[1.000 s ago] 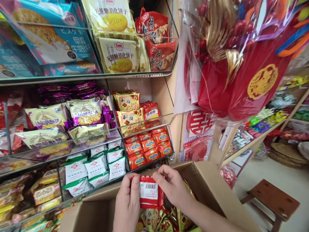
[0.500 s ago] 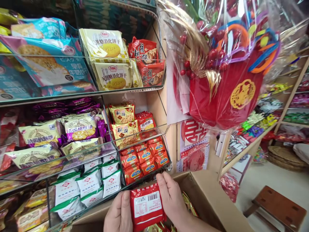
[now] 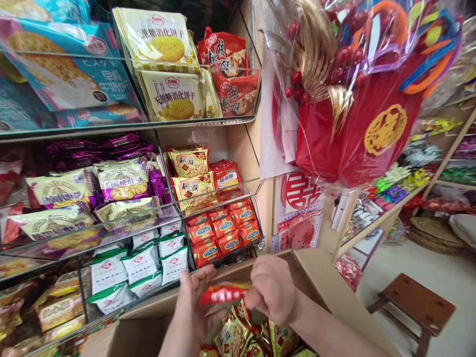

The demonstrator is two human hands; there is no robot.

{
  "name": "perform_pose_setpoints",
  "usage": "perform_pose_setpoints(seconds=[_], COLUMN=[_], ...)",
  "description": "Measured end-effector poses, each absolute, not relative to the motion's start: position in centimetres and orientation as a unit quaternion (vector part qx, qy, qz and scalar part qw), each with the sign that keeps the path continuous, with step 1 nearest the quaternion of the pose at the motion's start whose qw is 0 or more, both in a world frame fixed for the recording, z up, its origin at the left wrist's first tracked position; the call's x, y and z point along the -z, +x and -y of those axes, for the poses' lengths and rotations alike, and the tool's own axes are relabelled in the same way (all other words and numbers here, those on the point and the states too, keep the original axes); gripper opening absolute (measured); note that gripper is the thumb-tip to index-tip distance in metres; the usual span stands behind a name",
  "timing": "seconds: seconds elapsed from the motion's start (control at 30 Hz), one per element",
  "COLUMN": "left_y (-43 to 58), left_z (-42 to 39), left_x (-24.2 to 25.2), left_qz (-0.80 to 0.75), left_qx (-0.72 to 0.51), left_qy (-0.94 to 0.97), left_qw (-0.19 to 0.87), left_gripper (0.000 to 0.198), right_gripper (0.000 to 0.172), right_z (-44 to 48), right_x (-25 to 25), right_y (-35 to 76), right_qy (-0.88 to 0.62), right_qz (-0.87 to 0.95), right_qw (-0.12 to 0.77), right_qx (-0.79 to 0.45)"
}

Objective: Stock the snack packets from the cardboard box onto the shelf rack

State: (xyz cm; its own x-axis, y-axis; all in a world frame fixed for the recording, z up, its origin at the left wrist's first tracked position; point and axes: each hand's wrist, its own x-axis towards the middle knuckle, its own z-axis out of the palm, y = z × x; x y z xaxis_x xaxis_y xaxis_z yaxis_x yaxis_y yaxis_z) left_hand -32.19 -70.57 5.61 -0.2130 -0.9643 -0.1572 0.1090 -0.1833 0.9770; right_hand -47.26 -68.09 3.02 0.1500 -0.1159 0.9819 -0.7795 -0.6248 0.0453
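Observation:
A red snack packet [image 3: 225, 293], seen edge-on and slightly blurred, is held above an open cardboard box. My right hand [image 3: 273, 290] is closed around the packet's right end. At the other end, my left hand [image 3: 193, 300] has its fingers apart and the palm turned toward the packet; whether it touches is unclear. Below both hands, several gold-and-red snack packets [image 3: 236, 334] lie inside the cardboard box [image 3: 136, 331].
Shelves behind the box carry orange-red packets [image 3: 223, 225], white-and-green packets [image 3: 140, 263] and gold packets [image 3: 193, 191]. A plastic-wrapped red decoration [image 3: 353, 134] hangs at upper right. A brown wooden stool [image 3: 412, 302] stands on the floor at right.
The packet has tipped from showing its printed label to edge-on. My left hand has opened from its grip, while my right hand has turned and stays closed on the packet.

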Motion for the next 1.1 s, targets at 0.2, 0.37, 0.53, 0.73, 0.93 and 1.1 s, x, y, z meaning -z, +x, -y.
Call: perform_pose_setpoints(seconds=[0.2, 0.37, 0.53, 0.73, 0.93, 1.1], left_y=[-31.6, -31.3, -31.6, -31.3, -28.1, -26.9], left_z=[70.8, 71.4, 71.5, 72.8, 78.2, 80.9], left_x=[-6.4, -5.5, -3.6, -3.2, -2.4, -0.1], left_qz=[0.394, 0.429, 0.524, 0.648, 0.791, 0.85], left_qx=[0.686, 0.656, 0.592, 0.428, 0.149, 0.099], left_qy=[0.374, 0.353, 0.298, 0.294, 0.371, 0.346], left_qw=[0.484, 0.511, 0.535, 0.557, 0.464, 0.386], left_gripper=[0.054, 0.047, 0.04, 0.034, 0.029, 0.027], right_gripper=[0.032, 0.036, 0.049, 0.033, 0.035, 0.031], right_z=[67.6, 68.0, 68.7, 68.4, 71.5, 76.0], right_x=[-2.3, -1.7, -1.4, -5.9, -15.9, -20.8], right_y=[-46.4, -46.2, -45.7, -48.2, -52.9, -52.7], right_qy=[0.738, 0.556, 0.424, 0.482, 0.617, 0.675], right_qz=[0.324, 0.425, 0.36, 0.416, 0.517, 0.672], right_qw=[0.18, -0.257, -0.554, -0.423, 0.153, 0.185], right_qx=[-0.564, -0.666, -0.619, -0.645, -0.573, -0.242])
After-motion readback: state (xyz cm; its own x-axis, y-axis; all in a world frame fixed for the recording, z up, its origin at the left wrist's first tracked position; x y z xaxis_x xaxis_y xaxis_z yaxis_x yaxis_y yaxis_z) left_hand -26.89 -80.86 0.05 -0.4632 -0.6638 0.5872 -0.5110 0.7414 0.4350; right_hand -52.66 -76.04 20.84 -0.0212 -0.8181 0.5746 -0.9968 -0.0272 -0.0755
